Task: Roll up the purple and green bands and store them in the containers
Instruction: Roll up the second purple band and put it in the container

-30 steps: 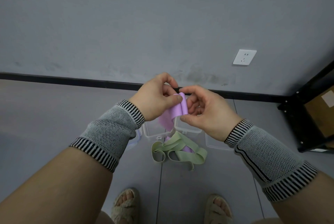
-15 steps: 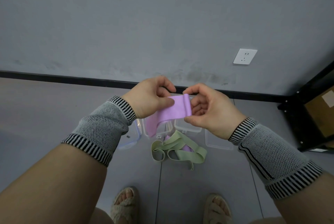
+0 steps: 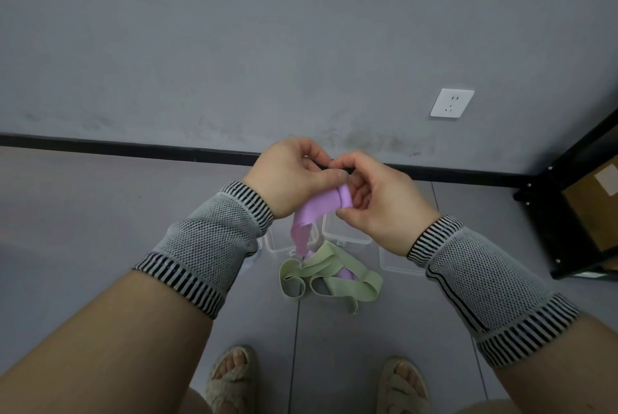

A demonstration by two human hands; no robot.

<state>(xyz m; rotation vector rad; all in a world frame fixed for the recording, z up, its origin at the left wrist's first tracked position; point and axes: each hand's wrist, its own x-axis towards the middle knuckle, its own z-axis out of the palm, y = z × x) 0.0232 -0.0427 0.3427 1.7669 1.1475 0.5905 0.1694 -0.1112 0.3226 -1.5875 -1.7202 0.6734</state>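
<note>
Holding one purple band (image 3: 322, 213) up in front of the body, the person has both hands together above the floor. The right hand (image 3: 378, 199) pinches the rolled end of that band between thumb and curled fingers; the left hand (image 3: 294, 176) grips the flat part just beside the roll, thumb pressed on top. The loose tail hangs down from between the hands toward the floor.

On the floor below lie the other bands: a tangle of green bands (image 3: 331, 275), whose number cannot be told apart in the loops, and a second purple band (image 3: 346, 275) showing through underneath them. Just beyond the tangle stand two clear containers (image 3: 347, 236) side by side, partly hidden by the hands and the hanging tail. A third clear plastic piece (image 3: 398, 261) lies flat to their right, and a fourth with a bluish edge (image 3: 250, 256) peeks from under the left wrist.

Two striped grey wrist sleeves (image 3: 214, 243) cover the forearms, and two sandalled feet (image 3: 234, 377) stand at the near edge.

A black baseboard (image 3: 133, 149) marks the far edge of the floor, with one white wall socket (image 3: 451, 102) above it. A black metal rack (image 3: 575, 213) closes in the right side; the floor to the left is bare.
</note>
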